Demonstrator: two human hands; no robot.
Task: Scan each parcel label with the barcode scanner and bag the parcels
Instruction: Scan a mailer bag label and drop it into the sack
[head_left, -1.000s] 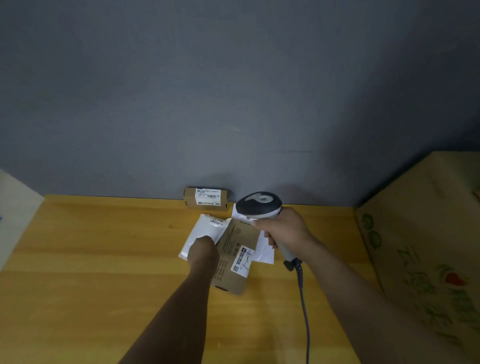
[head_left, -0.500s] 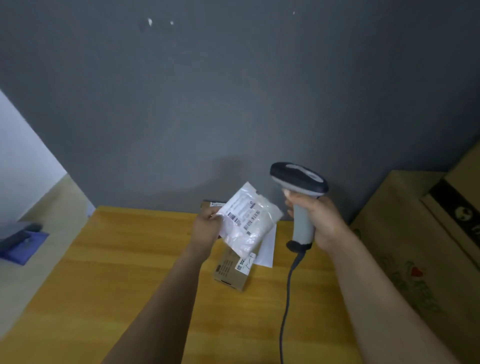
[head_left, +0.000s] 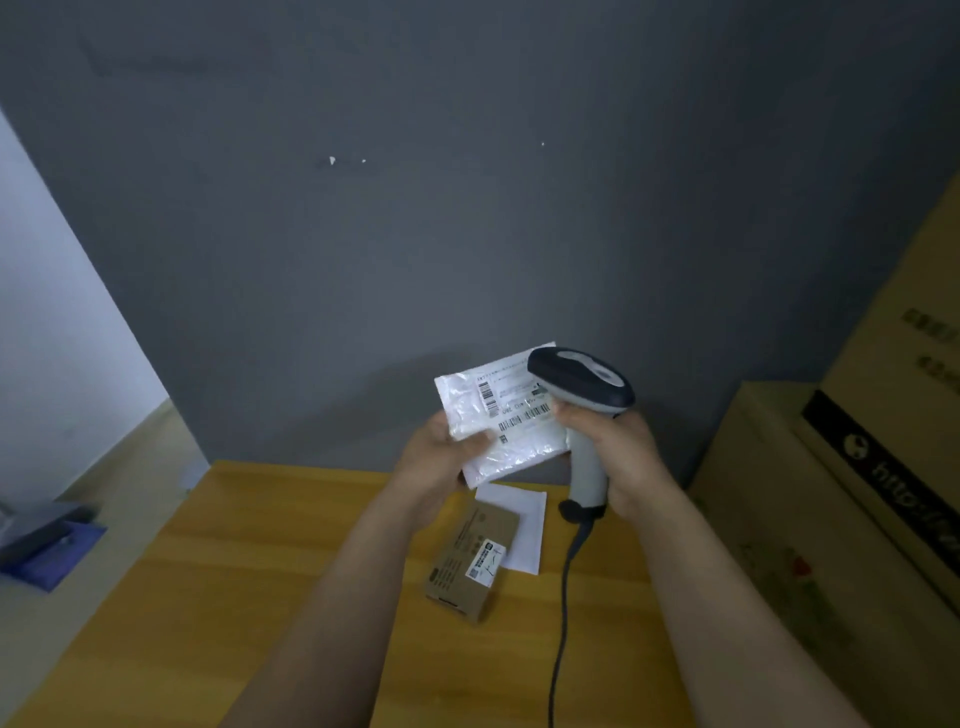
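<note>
My left hand (head_left: 434, 454) holds a white plastic parcel (head_left: 506, 415) up in front of the grey wall, label with barcodes facing me. My right hand (head_left: 621, 457) grips the grey handle of the barcode scanner (head_left: 582, 387), whose dark head overlaps the parcel's right edge. The scanner's cable (head_left: 563, 613) hangs down to the table. Below, a brown cardboard parcel (head_left: 470, 561) with a small white label lies on the wooden table (head_left: 208, 597), partly on a flat white parcel (head_left: 522, 525).
Large cardboard boxes (head_left: 831, 519) stand stacked at the table's right edge. The grey wall runs along the table's far side. To the left, beyond the table, a blue object (head_left: 47, 545) lies on a pale floor.
My left hand lifted the white plastic parcel off the table and turned its label toward me. My right hand brought the scanner up beside it; the view tilted upward.
</note>
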